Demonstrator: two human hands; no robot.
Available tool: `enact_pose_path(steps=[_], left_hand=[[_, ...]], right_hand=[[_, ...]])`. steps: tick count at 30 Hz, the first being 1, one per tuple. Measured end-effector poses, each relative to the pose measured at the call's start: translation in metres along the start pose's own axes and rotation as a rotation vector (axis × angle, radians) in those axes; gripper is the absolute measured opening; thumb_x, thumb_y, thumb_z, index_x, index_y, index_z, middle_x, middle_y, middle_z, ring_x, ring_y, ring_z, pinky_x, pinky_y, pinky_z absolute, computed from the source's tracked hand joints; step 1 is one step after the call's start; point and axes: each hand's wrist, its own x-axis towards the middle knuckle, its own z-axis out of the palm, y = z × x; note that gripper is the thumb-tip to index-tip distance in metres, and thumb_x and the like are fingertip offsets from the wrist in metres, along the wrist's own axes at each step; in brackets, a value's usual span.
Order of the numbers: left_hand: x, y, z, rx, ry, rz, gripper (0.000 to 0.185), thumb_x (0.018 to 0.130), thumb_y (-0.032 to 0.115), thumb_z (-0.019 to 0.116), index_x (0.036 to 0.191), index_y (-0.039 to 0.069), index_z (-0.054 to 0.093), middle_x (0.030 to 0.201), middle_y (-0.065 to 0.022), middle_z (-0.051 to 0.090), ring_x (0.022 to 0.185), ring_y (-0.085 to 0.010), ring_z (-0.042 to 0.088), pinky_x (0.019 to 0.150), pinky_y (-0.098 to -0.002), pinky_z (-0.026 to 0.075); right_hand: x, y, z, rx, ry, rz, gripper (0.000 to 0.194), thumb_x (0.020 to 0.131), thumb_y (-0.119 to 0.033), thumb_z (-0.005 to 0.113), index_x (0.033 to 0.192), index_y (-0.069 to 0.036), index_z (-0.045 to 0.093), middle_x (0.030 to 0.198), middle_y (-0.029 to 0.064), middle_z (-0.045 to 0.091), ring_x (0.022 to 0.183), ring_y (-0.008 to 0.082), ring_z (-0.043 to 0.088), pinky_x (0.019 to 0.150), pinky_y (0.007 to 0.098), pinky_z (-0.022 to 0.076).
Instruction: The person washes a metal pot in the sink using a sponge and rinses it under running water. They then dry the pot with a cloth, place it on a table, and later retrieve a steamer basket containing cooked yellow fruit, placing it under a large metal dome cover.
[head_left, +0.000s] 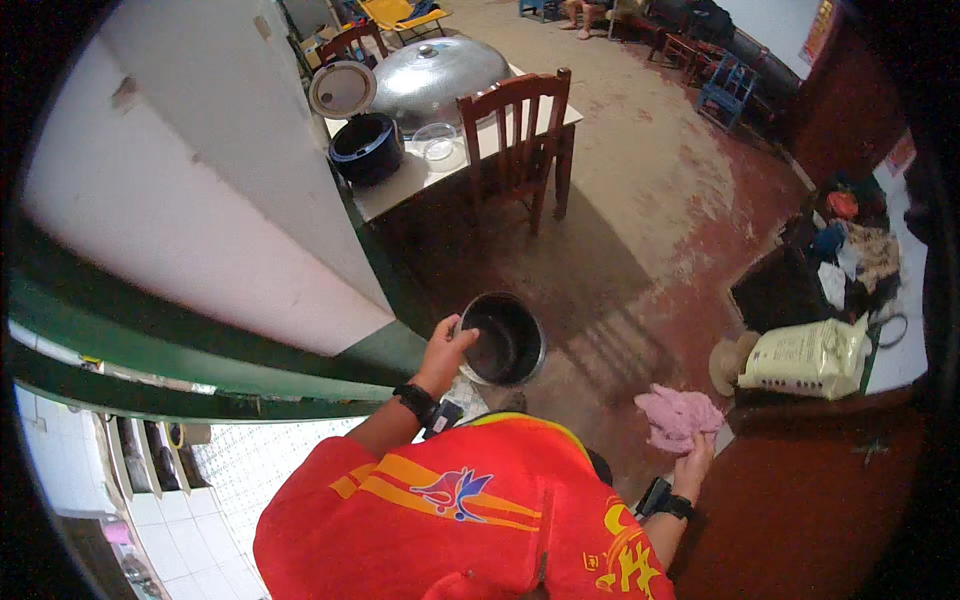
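My left hand (448, 349) grips the rim of a dark-lined inner cooking pot (504, 341), thumb inside and its mouth facing up towards me. Out to the right, my right hand (697, 459) holds a crumpled pink cloth (679, 417), well apart from the pot. On the table ahead stands a black rice cooker (366, 148) with its round lid (343, 90) raised. Beside it are a clear plastic bowl (436, 145) and a large domed metal cover (442, 79).
A wooden chair (521, 135) stands against the white table (394, 193). At left runs a wall with a green lower band (300, 382). A pale green bag (806, 358) and piled cloths (862, 251) lie at right. Farther off, part of a seated person (581, 16) shows.
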Motion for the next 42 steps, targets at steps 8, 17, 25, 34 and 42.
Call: enact_pose_path(steps=[8, 17, 25, 34, 42], left_hand=[[0.100, 0.049, 0.020, -0.146, 0.311, -0.048, 0.069, 0.089, 0.031, 0.073, 0.145, 0.006, 0.042, 0.128, -0.0110, 0.058, 0.106, -0.0199, 0.059, 0.086, -0.0326, 0.049], [0.158, 0.082, 0.055, -0.326, 0.667, 0.029, 0.062, 0.093, 0.028, 0.067, 0.147, 0.010, 0.041, 0.125, -0.0074, 0.061, 0.100, -0.0169, 0.062, 0.075, -0.0310, 0.052], [0.174, 0.110, 0.022, -0.309, 0.839, 0.141, 0.068, 0.089, 0.029, 0.072, 0.147, 0.007, 0.043, 0.133, -0.0130, 0.055, 0.115, -0.0220, 0.055, 0.096, -0.0336, 0.046], [0.213, 0.134, -0.065, -0.371, 0.821, 0.183, 0.067, 0.089, 0.024, 0.073, 0.146, 0.004, 0.044, 0.135, -0.0137, 0.054, 0.119, -0.0219, 0.054, 0.101, -0.0333, 0.045], [0.231, 0.154, -0.092, -0.240, 0.789, 0.172, 0.069, 0.086, 0.021, 0.074, 0.145, 0.002, 0.043, 0.134, -0.0145, 0.055, 0.120, -0.0226, 0.055, 0.103, -0.0332, 0.045]], right_hand=[[0.146, -0.058, 0.124, -0.147, -0.219, -0.062, 0.039, 0.098, -0.010, 0.057, 0.134, 0.003, 0.052, 0.124, 0.0110, 0.061, 0.109, 0.0236, 0.061, 0.092, 0.0374, 0.0503], [0.298, -0.095, 0.341, -0.333, -0.890, 0.073, 0.036, 0.098, -0.011, 0.057, 0.130, 0.004, 0.057, 0.123, 0.0085, 0.064, 0.108, 0.0191, 0.062, 0.095, 0.0341, 0.0485], [0.288, -0.165, 0.546, -0.245, -1.355, 0.190, 0.038, 0.100, -0.014, 0.056, 0.135, 0.002, 0.055, 0.128, 0.0078, 0.062, 0.113, 0.0180, 0.060, 0.099, 0.0327, 0.0473], [0.188, -0.223, 0.759, 0.147, -1.595, 0.128, 0.039, 0.103, -0.020, 0.058, 0.136, -0.002, 0.051, 0.127, 0.0068, 0.062, 0.112, 0.0176, 0.061, 0.096, 0.0330, 0.0505], [0.120, -0.225, 0.931, 0.192, -1.547, -0.637, 0.032, 0.101, -0.018, 0.060, 0.129, -0.004, 0.055, 0.119, 0.0071, 0.061, 0.108, 0.0186, 0.060, 0.089, 0.0333, 0.0511]])
